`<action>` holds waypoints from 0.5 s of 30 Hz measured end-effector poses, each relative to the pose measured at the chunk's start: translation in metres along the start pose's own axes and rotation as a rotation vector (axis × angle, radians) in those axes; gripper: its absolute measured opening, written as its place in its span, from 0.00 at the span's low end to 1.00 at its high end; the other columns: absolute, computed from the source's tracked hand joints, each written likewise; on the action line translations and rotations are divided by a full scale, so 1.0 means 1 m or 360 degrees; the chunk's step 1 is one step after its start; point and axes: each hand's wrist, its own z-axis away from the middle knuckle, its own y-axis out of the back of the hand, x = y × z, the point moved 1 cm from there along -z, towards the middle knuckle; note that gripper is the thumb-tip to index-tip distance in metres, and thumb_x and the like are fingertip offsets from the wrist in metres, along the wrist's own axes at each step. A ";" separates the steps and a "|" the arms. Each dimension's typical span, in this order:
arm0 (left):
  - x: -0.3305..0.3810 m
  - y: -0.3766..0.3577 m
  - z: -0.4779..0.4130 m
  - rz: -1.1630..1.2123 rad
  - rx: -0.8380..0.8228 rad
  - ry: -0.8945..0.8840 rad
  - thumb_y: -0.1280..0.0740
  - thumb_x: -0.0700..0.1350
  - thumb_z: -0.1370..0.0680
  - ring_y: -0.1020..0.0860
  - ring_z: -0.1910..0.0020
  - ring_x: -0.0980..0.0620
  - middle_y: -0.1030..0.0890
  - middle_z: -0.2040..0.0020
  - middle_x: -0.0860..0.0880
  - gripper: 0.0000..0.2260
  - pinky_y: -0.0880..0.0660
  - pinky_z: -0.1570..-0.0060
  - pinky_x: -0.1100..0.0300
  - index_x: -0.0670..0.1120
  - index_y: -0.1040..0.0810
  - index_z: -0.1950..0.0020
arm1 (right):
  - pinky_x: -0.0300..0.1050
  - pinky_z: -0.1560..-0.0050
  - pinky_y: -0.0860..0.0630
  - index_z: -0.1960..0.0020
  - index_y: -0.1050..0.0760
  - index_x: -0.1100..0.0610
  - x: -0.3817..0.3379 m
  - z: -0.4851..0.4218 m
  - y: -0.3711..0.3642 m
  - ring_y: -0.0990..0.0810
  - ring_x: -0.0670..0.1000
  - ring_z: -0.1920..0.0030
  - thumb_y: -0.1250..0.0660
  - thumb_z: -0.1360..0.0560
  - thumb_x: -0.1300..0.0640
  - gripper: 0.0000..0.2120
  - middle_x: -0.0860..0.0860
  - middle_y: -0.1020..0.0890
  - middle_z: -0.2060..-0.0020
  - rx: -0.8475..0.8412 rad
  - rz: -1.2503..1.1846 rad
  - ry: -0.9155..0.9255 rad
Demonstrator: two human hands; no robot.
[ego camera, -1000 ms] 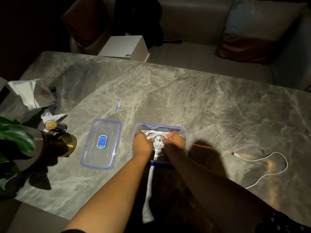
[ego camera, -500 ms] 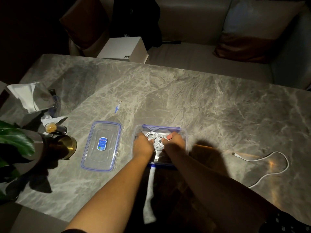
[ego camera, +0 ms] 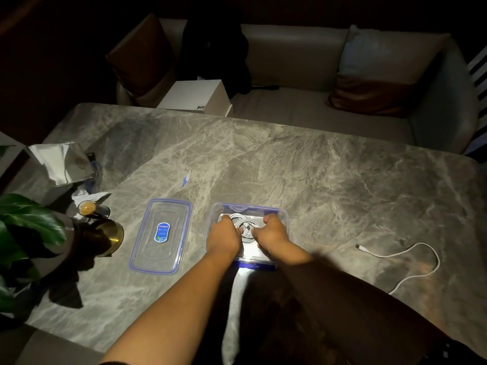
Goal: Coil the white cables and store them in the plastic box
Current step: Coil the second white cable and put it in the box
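Note:
A clear plastic box [ego camera: 284,216] with a blue rim stands open on the marble table near the front middle. Inside it lies a coiled white cable [ego camera: 243,227]. My left hand [ego camera: 222,237] and my right hand [ego camera: 271,233] are both down in the box, fingers pressed on either side of the coil. The hands hide much of the coil. A second white cable [ego camera: 411,255] lies loose and uncoiled on the table to the right, its plug end pointing left.
The box's clear lid [ego camera: 162,235] with a blue label lies flat left of the box. Further left stand a brass cup [ego camera: 109,237], a small jar [ego camera: 91,209], crumpled paper [ego camera: 59,164] and a leafy plant [ego camera: 23,233]. A sofa with cushions [ego camera: 374,75] lies beyond the table.
Both hands stay in the box on the coil, shifting only slightly and spreading a little apart. The loose cable on the right has not moved.

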 end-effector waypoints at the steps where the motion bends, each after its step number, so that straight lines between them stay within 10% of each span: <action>1: 0.001 0.002 0.002 -0.0022 -0.0003 -0.0011 0.35 0.49 0.21 0.23 0.43 0.38 0.20 0.45 0.39 0.14 0.27 0.48 0.48 0.39 0.28 0.42 | 0.50 0.43 0.22 0.34 0.31 0.59 -0.003 0.005 0.004 0.19 0.62 0.42 0.28 0.28 0.57 0.25 0.60 0.20 0.41 -0.0006 0.0049 0.0008; 10: 0.014 0.035 0.031 -0.0004 0.0134 -0.0244 0.36 0.44 0.23 0.19 0.49 0.42 0.18 0.47 0.43 0.11 0.24 0.52 0.52 0.44 0.24 0.42 | 0.46 0.45 0.26 0.32 0.29 0.57 -0.016 0.040 0.032 0.21 0.57 0.41 0.30 0.25 0.56 0.22 0.57 0.22 0.38 -0.0092 0.0237 0.0190; 15: 0.027 0.055 0.048 -0.0018 0.0034 -0.0506 0.34 0.46 0.22 0.20 0.46 0.44 0.18 0.45 0.43 0.14 0.26 0.49 0.54 0.43 0.25 0.38 | 0.42 0.65 0.25 0.39 0.30 0.55 -0.018 0.064 0.056 0.22 0.53 0.56 0.30 0.25 0.55 0.17 0.56 0.20 0.48 -0.0066 0.0321 0.0378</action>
